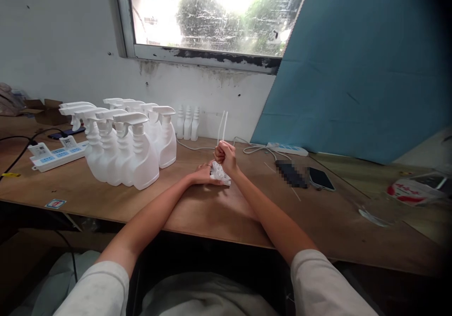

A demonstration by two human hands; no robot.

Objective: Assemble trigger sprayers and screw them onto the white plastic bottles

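My left hand [204, 174] lies on the table, its fingers and thumb round a clump of white plastic pieces [219, 174] whose exact shape is partly covered. Just above it, my right hand [225, 155] is closed in a fist. Two thin white tubes [225, 125] stick up out of that fist, nearly upright. Their lower ends are hidden, so whether they touch the white pieces I cannot tell. To the left stand several white spray bottles [146, 163] in close rows, with trigger heads on top.
Three slim white bottles [188, 123] stand by the wall. A power strip [61, 156] lies at left and another [287, 149] behind, with cables. At right are a phone [320, 178], a blurred dark object [291, 173] and a plastic bag [409, 191]. The table's front edge is near.
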